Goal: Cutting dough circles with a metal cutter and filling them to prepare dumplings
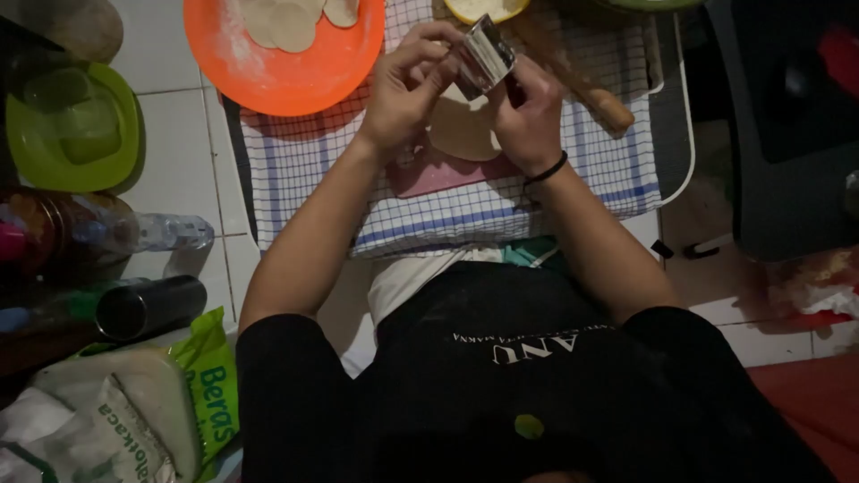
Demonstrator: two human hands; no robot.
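Holding: both my hands close around a shiny metal ring cutter (486,55)
Left grip (407,85): fingers clamped on the cutter's near side
Right grip (528,112): closed on its far side
Below grip: flat dough sheet (458,132) on a pink board (438,174), over checked cloth (295,170)
Up-left of grip: orange plate (268,76) with dough rounds (291,22)
Right of grip: rolling pin (582,85)

Dim, grainy, dark edges, brighter top centre

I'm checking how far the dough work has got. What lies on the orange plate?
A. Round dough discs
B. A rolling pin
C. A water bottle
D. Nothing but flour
A: several pale round dough discs lie on the floured orange plate, beyond the hands holding the metal cutter.
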